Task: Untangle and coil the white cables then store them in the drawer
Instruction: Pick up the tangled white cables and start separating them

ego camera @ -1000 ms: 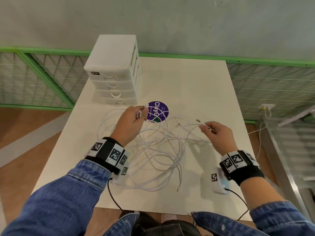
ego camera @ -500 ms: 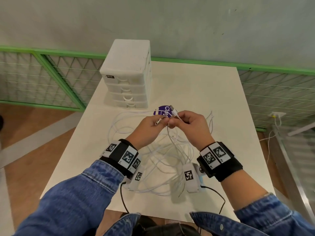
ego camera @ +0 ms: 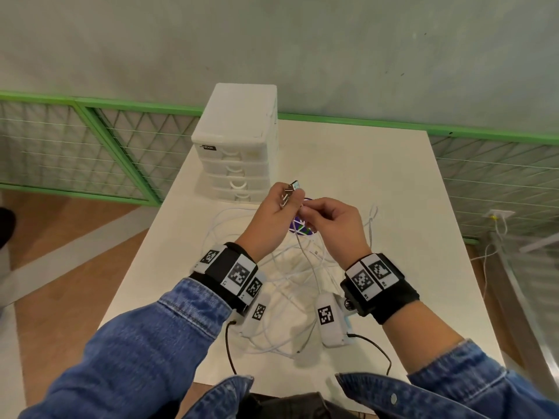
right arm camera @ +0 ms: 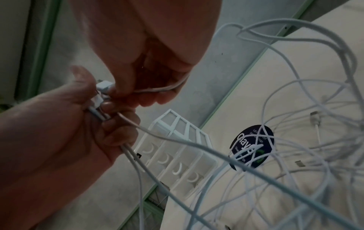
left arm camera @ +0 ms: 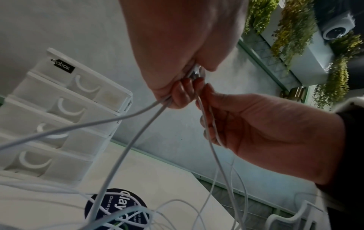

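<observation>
A tangle of white cables (ego camera: 290, 285) lies on the white table (ego camera: 393, 182), with strands rising to both hands. My left hand (ego camera: 272, 216) is raised above the pile and grips several cable ends; their plugs (ego camera: 292, 189) stick out above its fingers. In the left wrist view the cables (left arm camera: 138, 133) hang down from that fist. My right hand (ego camera: 329, 222) touches the left and pinches one cable (right arm camera: 157, 90) just below the plugs (right arm camera: 102, 88). The white drawer unit (ego camera: 239, 146) stands behind the hands with all its drawers closed.
A round dark blue sticker (ego camera: 302, 231) sits on the table under the cables. Loose plugs (right arm camera: 315, 119) lie in the tangle to the right. A green mesh railing (ego camera: 90, 146) runs behind and left of the table. The floor lies to the left.
The right hand came in from the right with a cable end and met the left hand. Both hands then rose above the pile, and the plugs now sit together in the left hand.
</observation>
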